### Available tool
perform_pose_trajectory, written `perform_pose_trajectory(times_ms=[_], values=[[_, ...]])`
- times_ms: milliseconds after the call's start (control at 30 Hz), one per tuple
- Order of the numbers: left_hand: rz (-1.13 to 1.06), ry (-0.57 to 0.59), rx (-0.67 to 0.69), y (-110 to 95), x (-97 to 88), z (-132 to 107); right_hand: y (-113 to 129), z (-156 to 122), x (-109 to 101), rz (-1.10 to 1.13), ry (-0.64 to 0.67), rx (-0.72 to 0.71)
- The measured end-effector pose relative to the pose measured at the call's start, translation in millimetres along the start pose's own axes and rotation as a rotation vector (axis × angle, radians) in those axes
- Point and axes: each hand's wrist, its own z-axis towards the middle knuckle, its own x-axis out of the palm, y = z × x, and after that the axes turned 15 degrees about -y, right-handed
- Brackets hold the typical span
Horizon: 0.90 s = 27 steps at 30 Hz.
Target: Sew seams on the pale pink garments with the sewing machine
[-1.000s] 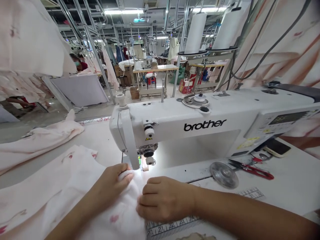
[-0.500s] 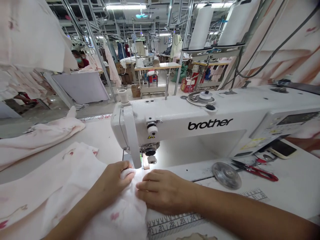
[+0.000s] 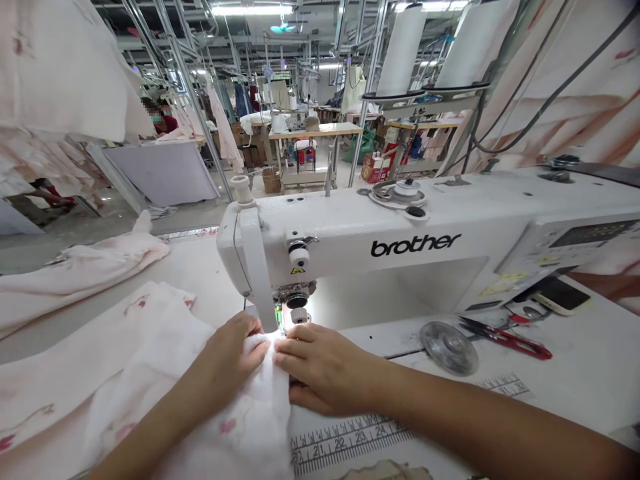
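Note:
My left hand point(image 3: 233, 353) is closed, pinching a fold of pale pink-white cloth point(image 3: 245, 417) with scattered pink flower prints, just left of the needle area. My right hand point(image 3: 333, 370) rests with its fingers stretched over the cloth's right edge, close to the presser foot point(image 3: 281, 328); its thumb lies lower, apart from the fingers. Both hands are in front of the head of a white Brother sewing machine point(image 3: 345, 230), whose lamp lights the cloth brightly. The exact stitching point is partly hidden by fingers and glare.
On the machine table's right lie a clear round bobbin-like disc point(image 3: 449, 348), red-handled thread snips point(image 3: 507, 339) and a phone point(image 3: 563, 295). A printed ruler point(image 3: 350, 440) runs along the front. More pink cloth point(image 3: 95, 267) lies at left. Thread cones point(image 3: 403, 53) stand above; a co-worker point(image 3: 163, 120) sits far left.
My right hand has shifted slightly forward, its fingers now nearer the presser foot and its thumb showing below. The left hand keeps its pinch on the cloth. The view has shifted slightly.

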Motion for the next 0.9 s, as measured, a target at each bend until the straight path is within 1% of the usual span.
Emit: perform_pose_trajectory(times_ms=[133, 267, 433, 600, 700, 767, 900], values=[[0.007, -0.002, 0.016, -3, -2.1, 2, 0, -3, 2, -0.052, -0.022, 0.002], [0.035, 0.002, 0.022, -9, -3.1, 6, 0, -5, 6, -0.036, -0.036, 0.039], [0.157, 0.098, -0.024, -13, -1.2, 14, 0, -5, 7, -0.011, -0.038, 0.052], [0.185, 0.126, -0.063, -16, -6.2, 12, 0, -3, 3, -0.017, -0.012, 0.055], [0.177, 0.071, -0.073, -15, -4.8, 5, 1, -3, 2, -0.017, 0.008, 0.058], [0.158, 0.009, -0.063, -12, -0.3, 2, 1, -2, 1, -0.012, 0.013, 0.059], [0.106, -0.058, -0.081, -7, 9.8, 1, 1, -2, 1, -0.014, 0.016, 0.066]])
